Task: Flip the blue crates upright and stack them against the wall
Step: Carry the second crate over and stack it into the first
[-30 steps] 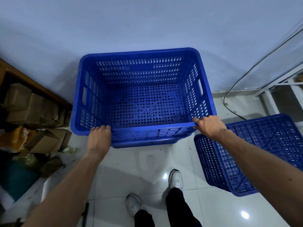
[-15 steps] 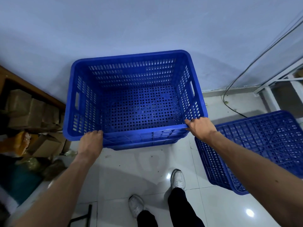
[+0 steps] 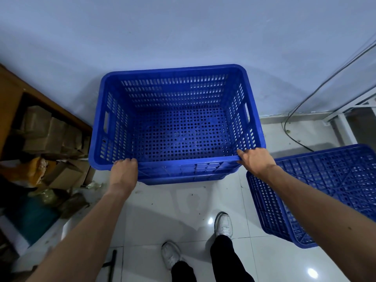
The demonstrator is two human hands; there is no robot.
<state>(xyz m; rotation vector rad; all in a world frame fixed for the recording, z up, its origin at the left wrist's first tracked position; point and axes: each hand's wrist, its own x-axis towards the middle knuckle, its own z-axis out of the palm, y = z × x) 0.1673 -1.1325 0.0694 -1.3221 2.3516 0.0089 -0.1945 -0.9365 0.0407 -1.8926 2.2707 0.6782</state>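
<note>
Both hands hold the near rim of the upright crate point(image 3: 177, 127), one at each near corner. The left hand point(image 3: 123, 171) has its grip closed over the rim near the left corner, fingers curled over the edge into the crate. The right hand point(image 3: 255, 160) has its grip closed on the rim by the right corner, fingers point(image 3: 242, 154) hooked over the top edge and the thumb side on the outer face.

The crate stands open side up on the tiled floor point(image 3: 183, 210), stretching away from the two grips to the wall point(image 3: 183, 33); its far rim lies close against the wall, though whether it touches cannot be told. Its bottom is perforated and empty, and a slot handle shows in each side wall.

Just beyond the right grip, to the outside and under the right forearm, a second crate point(image 3: 325, 192) lies bottom up on the floor, its ribbed base facing upward. It sits just beside the held crate's near right corner.

Outside the left grip, boxes point(image 3: 42, 129) are piled by a wooden shelf point(image 3: 12, 94). Below the grips are two white shoes point(image 3: 223, 224). A cable point(image 3: 293, 110) runs down the wall past the right grip.
</note>
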